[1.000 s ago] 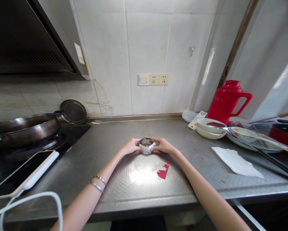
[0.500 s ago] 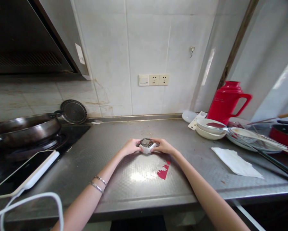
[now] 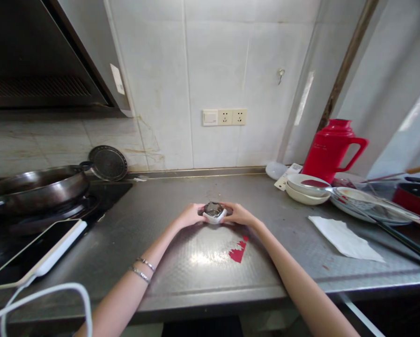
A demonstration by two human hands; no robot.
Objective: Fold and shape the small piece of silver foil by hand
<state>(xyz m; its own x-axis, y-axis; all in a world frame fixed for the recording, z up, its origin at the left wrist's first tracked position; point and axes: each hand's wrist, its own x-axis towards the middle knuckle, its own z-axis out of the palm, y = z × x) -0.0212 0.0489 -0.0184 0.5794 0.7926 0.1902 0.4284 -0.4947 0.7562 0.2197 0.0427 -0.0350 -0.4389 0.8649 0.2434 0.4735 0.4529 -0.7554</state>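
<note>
My left hand [image 3: 191,215] and my right hand [image 3: 239,214] grip opposite sides of a small round object [image 3: 214,210] on the steel counter [image 3: 181,262]. Its top is dark, shiny and metallic with an uneven rim, and a white band or wrapping [image 3: 215,218] covers the side facing me. I cannot make out exactly what kind of thing it is. The fingertips curl behind it and are partly hidden. Just in front of my right hand, a ragged red patch [image 3: 237,252] lies flat on the counter.
Leftward, a steel pan [image 3: 37,189] sits on the black hob, with a white-cased device [image 3: 37,257] and its cable nearer. To the right are a white napkin [image 3: 343,238], stacked bowls [image 3: 306,195], a plate with utensils and a red thermos [image 3: 329,150]. A tiled wall stands behind.
Both hands stay around the small round object in the same place. Only a very slight shift of the view shows.
</note>
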